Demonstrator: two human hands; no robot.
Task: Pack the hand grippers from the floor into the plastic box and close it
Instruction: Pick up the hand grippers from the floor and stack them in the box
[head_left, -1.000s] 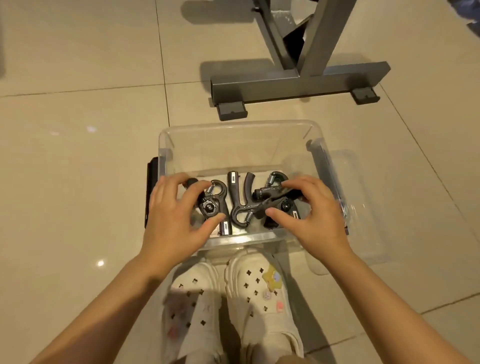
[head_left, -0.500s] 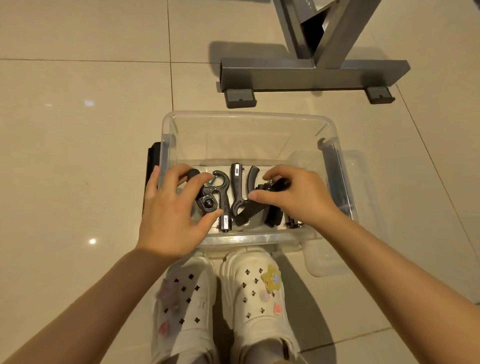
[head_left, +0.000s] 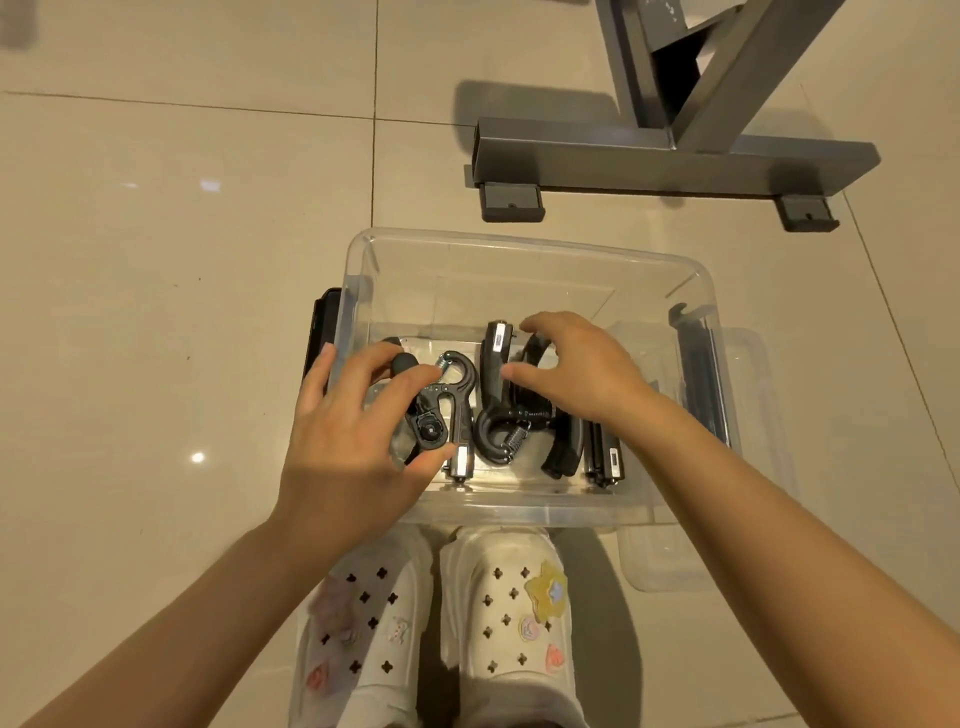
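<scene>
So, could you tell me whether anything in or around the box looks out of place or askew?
Mostly tidy. The hand grippers lie in the clear plastic box, but they alternate in direction, and one on the right lies slanted across its neighbours. The lid is still under the box, off to the right.

One clear plastic box (head_left: 530, 254) sits on the floor. Inside it lie four black hand grippers (head_left: 498, 410) (the rightmost partly hidden, so that count is approximate). Two hands reach into the box: left hand (head_left: 343, 441), right hand (head_left: 582, 369). Two white clogs (head_left: 498, 613) stand just below the box.
</scene>
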